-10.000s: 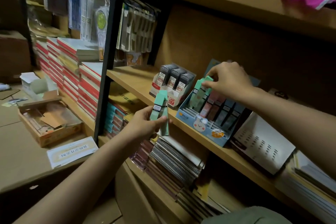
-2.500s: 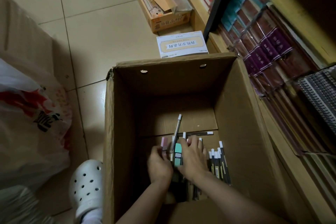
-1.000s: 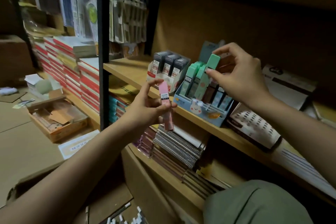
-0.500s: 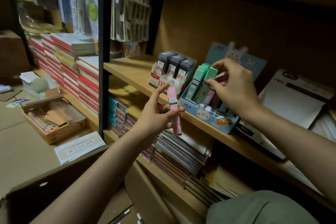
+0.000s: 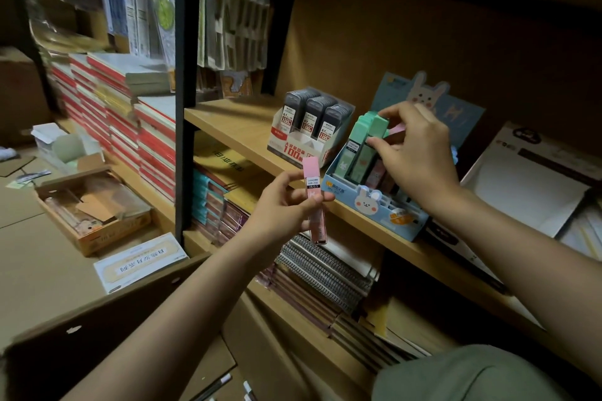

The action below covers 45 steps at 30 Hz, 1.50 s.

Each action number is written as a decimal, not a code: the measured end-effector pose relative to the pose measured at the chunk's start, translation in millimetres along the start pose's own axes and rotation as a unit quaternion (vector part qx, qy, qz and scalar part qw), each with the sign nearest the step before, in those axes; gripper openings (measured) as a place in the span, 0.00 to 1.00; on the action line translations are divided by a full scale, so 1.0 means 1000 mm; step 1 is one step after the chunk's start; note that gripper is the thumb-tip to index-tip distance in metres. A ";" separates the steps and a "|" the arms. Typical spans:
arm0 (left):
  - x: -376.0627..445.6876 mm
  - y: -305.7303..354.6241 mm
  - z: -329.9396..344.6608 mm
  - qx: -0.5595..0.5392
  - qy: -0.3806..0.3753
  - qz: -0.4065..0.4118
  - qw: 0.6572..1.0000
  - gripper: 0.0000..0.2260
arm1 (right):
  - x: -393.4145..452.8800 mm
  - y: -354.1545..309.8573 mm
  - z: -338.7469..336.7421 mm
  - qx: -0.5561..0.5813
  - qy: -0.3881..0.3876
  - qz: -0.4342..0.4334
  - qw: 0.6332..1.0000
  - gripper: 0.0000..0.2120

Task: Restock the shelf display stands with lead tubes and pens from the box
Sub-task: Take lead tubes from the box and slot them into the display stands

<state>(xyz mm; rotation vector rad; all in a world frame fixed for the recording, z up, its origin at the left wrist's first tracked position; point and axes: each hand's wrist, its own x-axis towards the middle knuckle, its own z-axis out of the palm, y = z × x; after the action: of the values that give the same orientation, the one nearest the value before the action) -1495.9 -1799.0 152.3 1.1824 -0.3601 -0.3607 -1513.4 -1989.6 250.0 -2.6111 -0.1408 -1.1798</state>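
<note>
A blue bunny display stand (image 5: 374, 205) sits on the middle wooden shelf (image 5: 234, 127), holding green and pink lead tubes. My right hand (image 5: 413, 153) reaches into the stand, its fingers pinching a green lead tube (image 5: 374, 127) among the others. In front of the shelf, my left hand (image 5: 286, 205) holds a pink lead tube (image 5: 313, 198) upright. The open cardboard box (image 5: 97, 329) is below my arms, with a few pens (image 5: 218, 384) showing at its bottom.
A white stand of dark lead tubes (image 5: 309, 127) is left of the bunny stand. Stacked notebooks (image 5: 130, 120) fill the left shelves and spiral pads (image 5: 325, 270) the lower shelf. A small carton (image 5: 91, 208) and a flat white box (image 5: 140, 264) lie on the floor.
After picking tubes from the box, I turned back to the shelf. My right hand has lowered the green tube into the stand; my left hand keeps the pink tube, slightly higher.
</note>
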 end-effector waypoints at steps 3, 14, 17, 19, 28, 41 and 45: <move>0.001 0.000 -0.002 -0.004 0.003 -0.005 1.000 0.17 | 0.000 0.000 0.001 -0.003 0.005 0.000 1.000 0.14; 0.005 -0.002 -0.002 0.010 0.013 0.008 1.000 0.18 | -0.009 0.005 0.008 -0.040 -0.013 0.008 0.999 0.15; 0.005 -0.001 -0.001 0.036 0.037 0.024 0.998 0.19 | -0.009 0.003 0.007 -0.036 -0.017 0.017 0.999 0.15; 0.005 -0.001 0.000 0.037 0.043 0.035 0.998 0.19 | -0.009 0.002 0.007 -0.030 -0.018 0.022 0.999 0.15; 0.006 -0.003 0.007 0.025 0.052 0.050 0.997 0.12 | -0.008 -0.008 -0.001 -0.060 -0.033 0.026 0.997 0.19; 0.015 -0.002 0.021 0.296 0.032 0.211 0.931 0.15 | -0.005 -0.017 -0.044 0.147 -0.060 0.075 0.985 0.11; 0.021 -0.021 0.014 0.512 0.003 0.234 0.827 0.28 | 0.008 0.013 -0.079 0.085 -0.012 0.090 0.992 0.09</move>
<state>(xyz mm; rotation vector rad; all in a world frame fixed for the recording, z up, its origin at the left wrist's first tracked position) -1485.4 -1826.8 138.8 2.0729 -0.8807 0.3399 -1563.0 -2024.4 303.4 -2.4330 -0.0101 -1.0274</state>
